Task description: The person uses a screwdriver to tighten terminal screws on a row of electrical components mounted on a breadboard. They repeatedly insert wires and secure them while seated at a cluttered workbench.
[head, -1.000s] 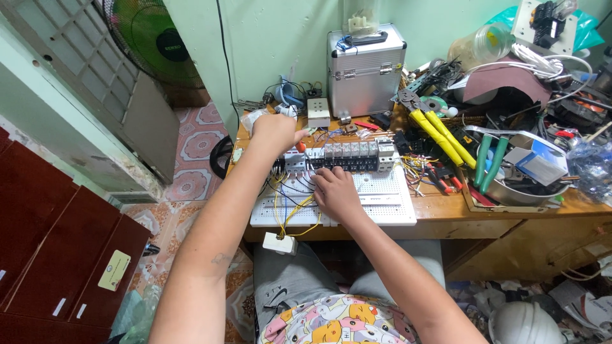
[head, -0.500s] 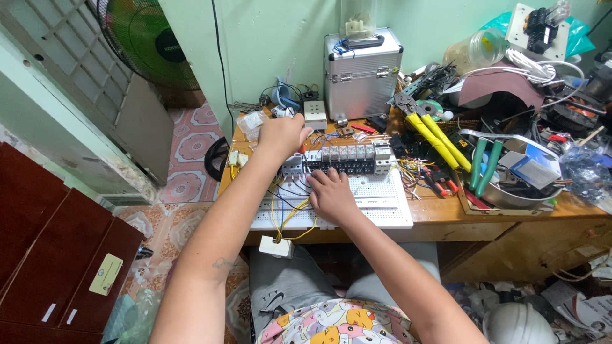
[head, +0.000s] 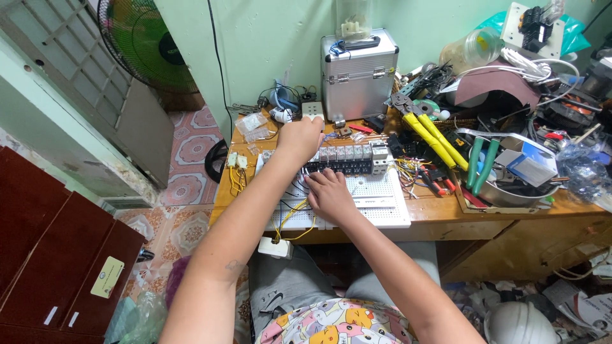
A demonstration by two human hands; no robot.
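Grey breakers: a row of circuit breakers (head: 347,157) stands along the far edge of a white perforated panel (head: 376,202), at the middle of the desk.
Left hand: the left hand (head: 299,137) is curled over the row's left end, knuckles up (what the fingers pinch, if anything, cannot be told).
Right hand: the right hand (head: 329,191) lies palm down on the panel just in front of the breakers, fingertips touching their lower edge, fingers loosely bent, nothing visibly gripped.
Wires: yellow wires (head: 290,220) loop out from under the right hand toward the desk's near edge.
Desk: a wooden desk (head: 484,220), crowded on its right with yellow-handled crimpers (head: 433,135), green-handled pliers (head: 479,162) and a metal bowl (head: 510,194).
Behind: a silver metal case (head: 359,73) stands upright against the green wall, just beyond the breakers.
Room: a green fan (head: 143,41) by the doorway on the left, patterned floor tiles (head: 188,153) below it, a dark red cabinet (head: 57,255) in the near left.
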